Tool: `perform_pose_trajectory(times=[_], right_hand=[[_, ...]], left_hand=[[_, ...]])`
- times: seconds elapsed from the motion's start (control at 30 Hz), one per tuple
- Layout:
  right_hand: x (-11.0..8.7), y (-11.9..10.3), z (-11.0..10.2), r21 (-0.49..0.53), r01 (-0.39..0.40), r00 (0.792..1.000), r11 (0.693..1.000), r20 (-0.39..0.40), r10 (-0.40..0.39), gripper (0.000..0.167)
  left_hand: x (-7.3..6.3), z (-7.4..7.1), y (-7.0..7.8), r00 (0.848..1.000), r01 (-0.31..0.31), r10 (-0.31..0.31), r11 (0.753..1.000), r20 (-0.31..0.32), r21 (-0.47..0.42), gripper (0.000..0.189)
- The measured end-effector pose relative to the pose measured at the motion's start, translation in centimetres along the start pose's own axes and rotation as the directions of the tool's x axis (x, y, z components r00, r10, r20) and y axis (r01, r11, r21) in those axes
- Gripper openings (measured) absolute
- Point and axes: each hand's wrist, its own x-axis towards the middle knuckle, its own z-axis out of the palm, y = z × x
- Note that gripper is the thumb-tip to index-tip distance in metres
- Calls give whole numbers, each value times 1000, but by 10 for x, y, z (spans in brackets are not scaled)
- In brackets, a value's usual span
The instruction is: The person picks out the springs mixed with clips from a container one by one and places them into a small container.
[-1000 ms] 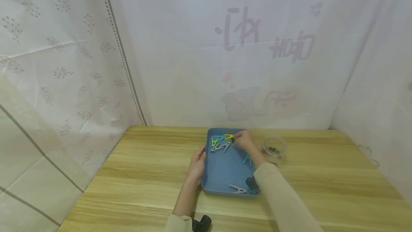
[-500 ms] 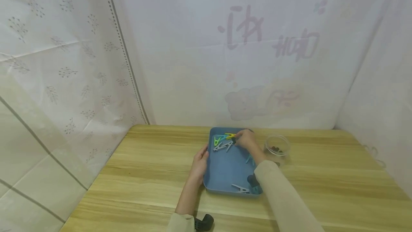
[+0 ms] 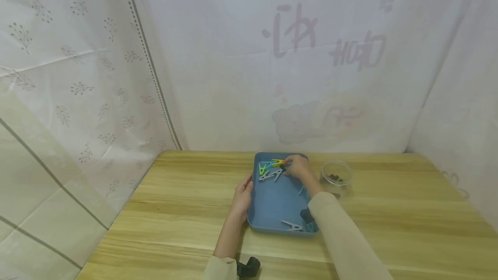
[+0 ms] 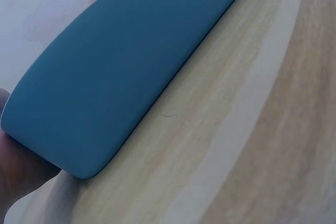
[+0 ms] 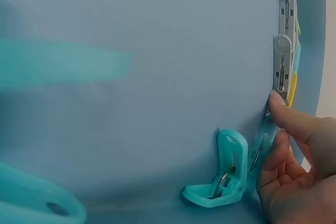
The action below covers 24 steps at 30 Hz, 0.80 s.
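A blue tray [image 3: 274, 204] lies on the table, and my left hand [image 3: 242, 195] grips its left side. In the left wrist view, fingers [image 4: 23, 169] show around the tray's end wall. My right hand [image 3: 298, 168] is inside the far right part of the tray, pinching a small black piece [image 3: 282, 168], mostly hidden by the fingers. Beside its fingertips lie a yellow clothespin [image 3: 277, 163], grey clothespins [image 3: 271, 175] and a lime green one [image 3: 262, 169]. Teal clothespins [image 5: 231, 169] lie under and beside this hand in the right wrist view.
A clear round container [image 3: 336, 173] with several small dark pieces stands right of the tray. Another grey clothespin [image 3: 292, 226] lies at the tray's near end. Patterned cloth [image 3: 225, 98] hangs behind the wooden table [image 3: 186, 211].
The head view has shifted slightly, moving everything a little to the right in it. Both hands keep nearly the same place on and in the tray.
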Motion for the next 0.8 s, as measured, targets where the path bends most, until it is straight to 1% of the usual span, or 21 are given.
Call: perform_pose_trajectory(times=[0.17, 0.33, 0.47, 0.6, 0.67, 0.8], right_hand=[[-1, 0, 0, -27, 17, 1000, 999, 10, -17, 38], [-3, 0, 0, -24, 26, 1000, 999, 12, -25, 31], [-4, 0, 2, -28, 33, 999, 999, -10, -33, 24], [-2, 1, 6, -30, 19, 999, 999, -45, -20, 22], [-2, 3, 8, -14, 4, 998, 1000, -59, -5, 22], [-3, 5, 11, 34, 1, 997, 999, -74, 2, 24]], left_hand=[[1, 0, 0, 1000, -7, 7, 1000, 3, -9, 48], [2, 0, -2, 1000, -8, 8, 1000, 8, -16, 48], [3, -1, -3, 1000, 0, 0, 1000, 0, -11, 48], [4, 0, -3, 1000, 1, -1, 1000, -1, -11, 48], [4, 0, -3, 1000, 4, -4, 1000, 0, -14, 48], [3, 0, -3, 1000, 9, -9, 1000, 2, -12, 48]])
